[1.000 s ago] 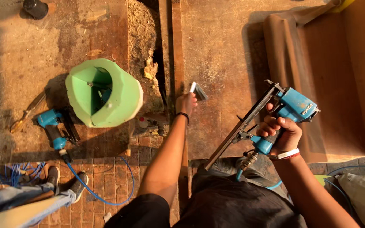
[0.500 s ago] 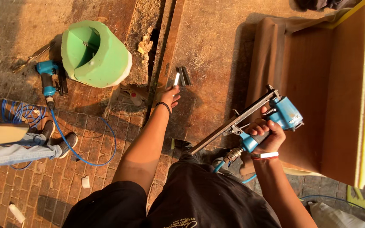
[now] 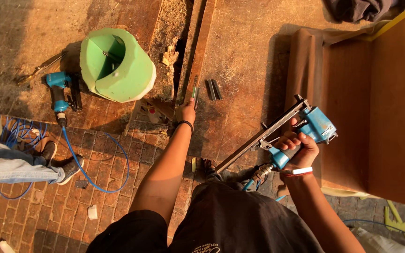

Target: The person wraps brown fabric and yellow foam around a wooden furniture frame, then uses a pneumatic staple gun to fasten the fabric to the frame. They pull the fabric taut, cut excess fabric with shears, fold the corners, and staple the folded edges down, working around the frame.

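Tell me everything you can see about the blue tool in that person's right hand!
The blue stapler gun is an air tool with a bright blue body and a long, thin grey metal rail slanting down to the left. The right hand grips its handle, holding it tilted above the wooden boards. A metal fitting at the bottom of the handle joins a blue hose. Nothing else touches it.
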`<state>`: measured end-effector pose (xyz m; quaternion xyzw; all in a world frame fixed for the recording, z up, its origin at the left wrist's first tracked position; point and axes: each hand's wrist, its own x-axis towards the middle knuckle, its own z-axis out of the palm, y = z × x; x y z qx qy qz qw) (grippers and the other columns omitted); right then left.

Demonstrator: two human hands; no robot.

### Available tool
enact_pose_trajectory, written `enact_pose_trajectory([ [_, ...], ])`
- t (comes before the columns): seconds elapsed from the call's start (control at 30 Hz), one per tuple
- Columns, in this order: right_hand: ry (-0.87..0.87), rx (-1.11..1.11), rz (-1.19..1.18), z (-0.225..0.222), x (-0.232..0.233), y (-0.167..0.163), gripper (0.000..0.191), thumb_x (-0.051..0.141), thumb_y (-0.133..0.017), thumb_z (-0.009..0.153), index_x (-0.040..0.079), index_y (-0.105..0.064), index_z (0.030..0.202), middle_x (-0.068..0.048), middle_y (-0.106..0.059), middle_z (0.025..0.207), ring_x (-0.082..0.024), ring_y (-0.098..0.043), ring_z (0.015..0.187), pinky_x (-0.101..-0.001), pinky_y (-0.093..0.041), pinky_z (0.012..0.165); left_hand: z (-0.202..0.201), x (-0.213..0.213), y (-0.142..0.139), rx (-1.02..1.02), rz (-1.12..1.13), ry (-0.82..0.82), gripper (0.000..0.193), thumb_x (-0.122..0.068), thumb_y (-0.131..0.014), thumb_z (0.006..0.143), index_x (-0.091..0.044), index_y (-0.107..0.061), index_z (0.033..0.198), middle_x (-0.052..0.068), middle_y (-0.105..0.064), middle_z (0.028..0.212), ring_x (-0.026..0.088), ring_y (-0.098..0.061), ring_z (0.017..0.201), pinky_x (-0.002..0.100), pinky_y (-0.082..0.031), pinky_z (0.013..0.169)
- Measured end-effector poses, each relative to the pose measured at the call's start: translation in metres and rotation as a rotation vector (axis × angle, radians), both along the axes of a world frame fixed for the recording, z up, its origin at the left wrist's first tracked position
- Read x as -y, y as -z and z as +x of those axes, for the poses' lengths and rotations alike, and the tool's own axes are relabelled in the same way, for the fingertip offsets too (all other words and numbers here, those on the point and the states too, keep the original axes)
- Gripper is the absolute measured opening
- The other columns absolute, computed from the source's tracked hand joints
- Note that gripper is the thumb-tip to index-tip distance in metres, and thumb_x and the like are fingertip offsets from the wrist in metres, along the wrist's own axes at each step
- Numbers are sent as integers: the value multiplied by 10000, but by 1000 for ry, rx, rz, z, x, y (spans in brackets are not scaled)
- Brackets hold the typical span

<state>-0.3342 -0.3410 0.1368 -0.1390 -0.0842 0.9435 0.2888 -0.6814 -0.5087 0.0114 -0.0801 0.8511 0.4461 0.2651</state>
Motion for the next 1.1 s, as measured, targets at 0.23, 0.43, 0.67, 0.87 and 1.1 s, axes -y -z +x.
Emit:
enact_pose_trajectory([
  [0.23, 24, 28, 62, -37, 37, -3, 406, 162, -702, 884, 57, -660, 1274, 59, -512, 709, -94, -506, 641, -269, -456, 683, -26, 14, -2, -216, -105, 400, 487, -501, -524, 1016, -55, -709, 947, 78, -740, 765, 292, -710, 736, 455, -506, 666],
  [0.43, 102, 116, 92, -41, 62, -9, 406, 178, -710, 875, 67, -661, 1263, 69, -492, 708, -83, -484, 641, -262, -445, 682, -32, 9, 5, -138, -13, 601, 401, -397, -402, 1047, -106, -677, 1057, 62, -762, 757, 212, -761, 691, 400, -565, 634],
  [0.67, 165, 81, 110, -34, 67, -12, 419, 178, -716, 863, 78, -647, 1264, 80, -480, 709, -78, -482, 631, -267, -452, 670, -25, 9, -18, -130, 365, 554, 344, -341, -554, 1029, -60, -743, 971, 93, -802, 885, 138, -725, 733, 318, -533, 628],
  [0.87, 147, -22, 100, -20, 59, -12, 428, 167, -718, 850, 70, -639, 1259, 73, -470, 681, -81, -467, 593, -265, -436, 619, 49, -13, -109, 231, 713, 696, 298, -370, -756, 922, -81, -735, 994, 37, -785, 887, 110, -723, 759, 251, -577, 604],
  [1.1, 20, -111, 102, -2, 22, -11, 449, 172, -721, 845, 58, -608, 1264, 57, -461, 664, -101, -459, 591, -278, -428, 604, 136, -63, -193, -217, 604, 885, 379, -347, -849, 841, -65, -734, 1066, 41, -736, 760, 133, -684, 679, 278, -552, 605],
])
